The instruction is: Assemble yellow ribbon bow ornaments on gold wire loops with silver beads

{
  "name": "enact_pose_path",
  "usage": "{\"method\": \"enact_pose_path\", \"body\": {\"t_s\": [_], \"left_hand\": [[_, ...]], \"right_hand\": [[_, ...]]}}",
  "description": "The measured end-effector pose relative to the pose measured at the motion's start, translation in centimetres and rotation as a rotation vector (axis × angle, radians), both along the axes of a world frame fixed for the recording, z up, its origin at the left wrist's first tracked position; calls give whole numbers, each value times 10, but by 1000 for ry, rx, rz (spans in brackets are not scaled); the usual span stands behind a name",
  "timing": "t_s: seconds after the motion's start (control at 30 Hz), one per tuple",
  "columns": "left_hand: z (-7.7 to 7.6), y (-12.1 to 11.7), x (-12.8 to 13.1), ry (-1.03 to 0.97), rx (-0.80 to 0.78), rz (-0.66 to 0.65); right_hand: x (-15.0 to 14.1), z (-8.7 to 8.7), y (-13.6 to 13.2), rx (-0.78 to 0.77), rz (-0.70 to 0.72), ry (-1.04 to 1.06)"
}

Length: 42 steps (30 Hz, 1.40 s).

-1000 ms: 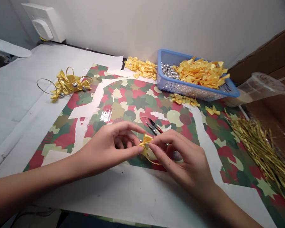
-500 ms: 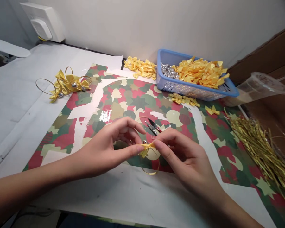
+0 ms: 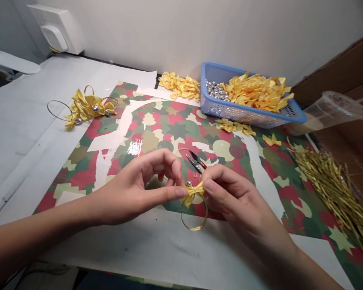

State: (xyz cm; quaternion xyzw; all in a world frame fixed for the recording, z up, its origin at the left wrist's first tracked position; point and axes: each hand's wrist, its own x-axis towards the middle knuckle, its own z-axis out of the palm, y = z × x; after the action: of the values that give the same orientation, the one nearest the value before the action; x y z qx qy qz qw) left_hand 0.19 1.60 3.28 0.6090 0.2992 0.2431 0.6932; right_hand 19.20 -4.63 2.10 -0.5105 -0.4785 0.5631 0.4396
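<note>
A small yellow satin bow (image 3: 195,191) sits well in front of the blue basket (image 3: 202,86), pinched between the two hands above the patterned wrapping paper (image 3: 175,131). Its glossy ribbon is folded into narrow, creased loops. A round silver bead (image 3: 189,184) sits at its upper edge, and a thin gold wire loop (image 3: 194,225) hangs beneath it, over the paper's front edge.

The left hand (image 3: 133,189) reaches in from the left, palm turned inward. Its thumb stretches toward the bow and presses on its left side, while the fingers curl above. The right hand (image 3: 238,197) comes in from the lower right, with its fingers bent and closed on the bow's right side. Both hands are nearly closed, with the bow held between them.

Just behind the bow lie small red-handled snips (image 3: 195,161), their steel blades on the paper, close to the right hand's knuckles.

The basket is perforated plastic and holds shiny silver beads (image 3: 214,90) beside a heap of yellow bows (image 3: 257,92). More bows lie loose just left of it (image 3: 180,86) and along its front (image 3: 234,127). Far to its left, finished gold-wired bows (image 3: 87,106) rest on the white-covered worktop (image 3: 27,133). To its right lie a clear plastic cup (image 3: 329,112) on its side and a bundle of gold tinsel strands (image 3: 329,189).
</note>
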Motion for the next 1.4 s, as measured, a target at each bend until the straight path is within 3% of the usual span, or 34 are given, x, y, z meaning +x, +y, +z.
{"method": "enact_pose_path", "body": {"t_s": [0.13, 0.3, 0.57, 0.73, 0.83, 0.9, 1.13, 1.4], "left_hand": [[-3, 2, -1, -3, -9, -40], [-6, 3, -2, 46, 79, 23], [-4, 1, 0, 55, 106, 40], [-7, 1, 0, 109, 109, 90], [-7, 1, 0, 127, 132, 113], [-7, 1, 0, 125, 151, 108], [-8, 3, 1, 128, 176, 51], [-2, 3, 1, 72, 117, -45]], "right_hand": [[1, -1, 1, 0, 10, 4], [-1, -4, 0, 133, -38, -163], [-4, -8, -3, 186, -73, -227], [-7, -8, -5, 463, -196, -443], [-8, -8, -5, 668, -153, -640], [-7, -8, -3, 703, -127, -699], [-3, -6, 0, 596, -72, -685], [4, 0, 3, 258, 19, -509]]}}
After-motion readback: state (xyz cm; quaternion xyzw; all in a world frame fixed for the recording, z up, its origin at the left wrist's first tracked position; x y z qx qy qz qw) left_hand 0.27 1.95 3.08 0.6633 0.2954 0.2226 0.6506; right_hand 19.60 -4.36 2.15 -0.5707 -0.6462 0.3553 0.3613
